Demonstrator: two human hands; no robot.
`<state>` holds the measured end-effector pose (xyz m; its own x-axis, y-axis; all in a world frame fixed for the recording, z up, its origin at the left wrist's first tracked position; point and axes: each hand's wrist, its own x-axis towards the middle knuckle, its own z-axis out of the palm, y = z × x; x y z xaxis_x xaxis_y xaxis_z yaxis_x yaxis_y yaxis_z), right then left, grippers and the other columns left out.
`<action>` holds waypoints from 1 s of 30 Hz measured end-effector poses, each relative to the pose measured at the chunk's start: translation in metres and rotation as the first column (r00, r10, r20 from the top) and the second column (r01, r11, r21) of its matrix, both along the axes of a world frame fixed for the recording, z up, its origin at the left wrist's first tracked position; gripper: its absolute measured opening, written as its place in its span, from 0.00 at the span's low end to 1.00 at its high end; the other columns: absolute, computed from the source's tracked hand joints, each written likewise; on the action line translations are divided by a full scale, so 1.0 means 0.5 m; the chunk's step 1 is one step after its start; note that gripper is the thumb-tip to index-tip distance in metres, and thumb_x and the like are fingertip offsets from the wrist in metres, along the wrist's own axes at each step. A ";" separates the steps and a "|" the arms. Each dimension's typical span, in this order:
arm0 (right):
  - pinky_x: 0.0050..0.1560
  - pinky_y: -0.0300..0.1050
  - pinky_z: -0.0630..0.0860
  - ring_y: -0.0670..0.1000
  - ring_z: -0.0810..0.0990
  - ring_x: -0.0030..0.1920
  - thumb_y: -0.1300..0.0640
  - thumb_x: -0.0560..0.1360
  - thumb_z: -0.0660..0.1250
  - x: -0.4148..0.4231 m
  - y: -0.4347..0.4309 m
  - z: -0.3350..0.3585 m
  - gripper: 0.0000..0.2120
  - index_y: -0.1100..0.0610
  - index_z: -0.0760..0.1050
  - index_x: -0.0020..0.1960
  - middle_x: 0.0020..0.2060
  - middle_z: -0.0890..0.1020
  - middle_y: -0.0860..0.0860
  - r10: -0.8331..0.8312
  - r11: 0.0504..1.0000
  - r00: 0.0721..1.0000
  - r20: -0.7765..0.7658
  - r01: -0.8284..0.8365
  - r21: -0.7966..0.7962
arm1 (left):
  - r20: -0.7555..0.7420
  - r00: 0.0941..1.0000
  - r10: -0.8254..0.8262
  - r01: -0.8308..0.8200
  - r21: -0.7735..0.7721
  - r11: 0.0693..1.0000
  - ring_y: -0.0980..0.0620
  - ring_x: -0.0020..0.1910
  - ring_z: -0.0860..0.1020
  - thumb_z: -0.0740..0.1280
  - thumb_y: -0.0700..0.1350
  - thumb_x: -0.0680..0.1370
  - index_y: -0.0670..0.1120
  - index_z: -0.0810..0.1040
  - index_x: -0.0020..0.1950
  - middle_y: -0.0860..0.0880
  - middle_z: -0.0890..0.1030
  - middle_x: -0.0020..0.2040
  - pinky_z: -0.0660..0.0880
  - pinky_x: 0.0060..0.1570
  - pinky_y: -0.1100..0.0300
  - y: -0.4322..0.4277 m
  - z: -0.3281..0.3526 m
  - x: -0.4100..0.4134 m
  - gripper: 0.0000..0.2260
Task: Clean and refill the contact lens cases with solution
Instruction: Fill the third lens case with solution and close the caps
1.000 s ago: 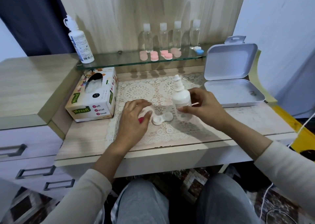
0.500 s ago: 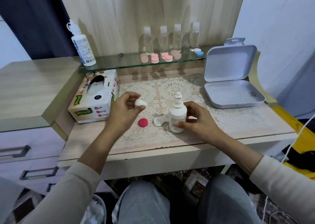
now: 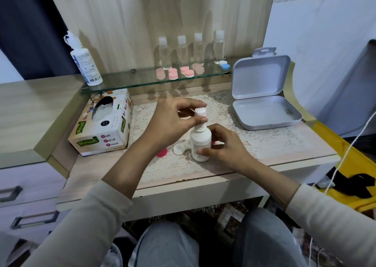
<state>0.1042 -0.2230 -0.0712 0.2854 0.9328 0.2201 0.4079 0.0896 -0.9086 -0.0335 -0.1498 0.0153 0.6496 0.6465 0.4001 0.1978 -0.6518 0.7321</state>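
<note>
Standing upright, the white bottle (image 3: 200, 142) is gripped by right fingers (image 3: 204, 152); left fingers (image 3: 190, 104) pinch its cap (image 3: 200, 112).

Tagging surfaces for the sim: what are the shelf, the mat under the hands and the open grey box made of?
Shelf: glass, glossy, see-through, greenish edge.
Mat: white lace fabric, matte, openwork pattern.
Grey box: probably moulded plastic, satin, rounded corners, hang tab; painted metal possible.

Long cream sleeves (image 3: 97, 222) cover both arms; grey trousers (image 3: 166, 246) below.
</note>
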 end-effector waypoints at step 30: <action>0.49 0.46 0.77 0.47 0.79 0.44 0.60 0.64 0.77 -0.001 -0.002 0.004 0.18 0.52 0.73 0.49 0.43 0.80 0.48 -0.002 1.000 1.000 0.000 0.002 -0.011 | 0.050 0.997 -0.066 0.072 -0.140 0.988 0.58 0.54 0.78 0.74 0.51 0.65 0.56 0.72 0.59 0.53 0.82 0.48 0.72 0.60 0.55 0.009 -0.054 0.002 0.24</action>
<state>0.1035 -0.2240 -0.0693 0.2871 0.9347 0.2096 0.4076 0.0787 -0.9097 -0.0327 -0.1451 -0.0116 0.6781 0.6528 0.3377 0.1208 -0.5522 0.8249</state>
